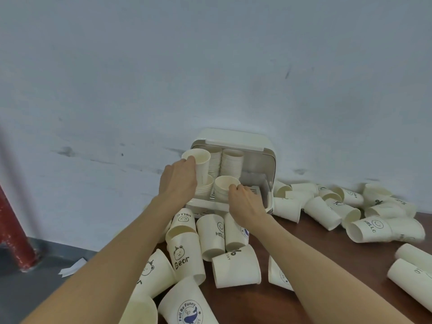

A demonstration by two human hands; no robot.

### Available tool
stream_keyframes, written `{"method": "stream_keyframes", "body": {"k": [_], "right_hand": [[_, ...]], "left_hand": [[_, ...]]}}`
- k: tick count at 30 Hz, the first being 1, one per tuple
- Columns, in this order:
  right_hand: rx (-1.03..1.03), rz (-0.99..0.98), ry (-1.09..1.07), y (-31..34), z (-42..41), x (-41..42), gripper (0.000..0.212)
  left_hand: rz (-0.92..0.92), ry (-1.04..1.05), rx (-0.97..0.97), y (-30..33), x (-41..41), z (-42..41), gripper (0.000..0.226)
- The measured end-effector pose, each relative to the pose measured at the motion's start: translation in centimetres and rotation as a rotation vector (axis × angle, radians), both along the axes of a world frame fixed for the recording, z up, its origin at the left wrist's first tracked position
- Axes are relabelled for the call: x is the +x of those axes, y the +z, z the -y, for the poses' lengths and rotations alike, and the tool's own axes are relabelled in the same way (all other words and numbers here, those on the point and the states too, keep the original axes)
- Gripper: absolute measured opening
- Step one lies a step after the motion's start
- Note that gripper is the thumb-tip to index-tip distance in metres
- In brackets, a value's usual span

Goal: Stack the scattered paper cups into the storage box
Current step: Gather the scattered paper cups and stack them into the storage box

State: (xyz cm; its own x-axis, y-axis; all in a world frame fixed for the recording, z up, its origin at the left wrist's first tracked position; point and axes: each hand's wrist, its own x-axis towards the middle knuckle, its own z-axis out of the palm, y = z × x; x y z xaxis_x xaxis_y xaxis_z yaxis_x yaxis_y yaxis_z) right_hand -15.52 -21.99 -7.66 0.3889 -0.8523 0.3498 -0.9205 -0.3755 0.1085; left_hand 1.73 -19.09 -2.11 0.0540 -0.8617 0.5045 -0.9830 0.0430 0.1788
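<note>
A cream storage box (pixel 236 139) stands open against the wall, with tall stacks of paper cups (pixel 231 163) at its back. My left hand (pixel 177 181) grips a single upright cup (pixel 201 163) by its rim, above a short stack (pixel 205 187) at the box's front left. My right hand (pixel 245 202) pinches the rim of the top cup of another short stack (pixel 224 187) at the front middle. Several loose cups (pixel 210 232) lie on their sides on the brown table in front of the box.
More cups (pixel 364 220) lie scattered along the wall at the right and at the table's right edge (pixel 406 277). The table's left edge drops to a grey floor with a red post (pixel 14 232) and a paper scrap (pixel 72 267).
</note>
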Motion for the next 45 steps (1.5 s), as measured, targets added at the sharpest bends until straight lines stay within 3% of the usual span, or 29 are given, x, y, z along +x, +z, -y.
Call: {"method": "stream_keyframes", "body": {"k": [9, 15, 26, 32, 36, 40, 45], "right_hand": [[-0.029, 0.029, -0.006, -1.0, 0.0, 0.0, 0.023], [-0.050, 0.018, 0.000, -1.2, 0.2, 0.0, 0.023], [-0.071, 0.039, -0.001, -1.7, 0.0, 0.2, 0.027], [-0.073, 0.036, -0.036, -1.9, 0.1, 0.3, 0.047], [-0.034, 0.071, -0.038, -1.6, 0.1, 0.2, 0.066], [-0.027, 0.091, -0.005, -0.9, -1.0, 0.0, 0.073], [-0.061, 0.003, 0.005, 0.3, -3.7, -1.2, 0.054]], "left_hand": [[0.013, 0.025, -0.073, -0.4, -0.6, 2.2, 0.022], [0.197, 0.015, 0.107, -2.4, -0.3, 3.1, 0.023], [0.296, -0.030, 0.296, -4.0, -0.8, 2.9, 0.024], [0.293, -0.016, 0.342, -3.8, -1.6, 2.4, 0.032], [0.301, -0.010, 0.263, -3.1, -2.4, 1.0, 0.041], [0.279, -0.086, 0.144, -1.7, -3.3, -0.9, 0.027], [0.198, -0.190, 0.007, 0.2, -5.4, -3.9, 0.028]]}}
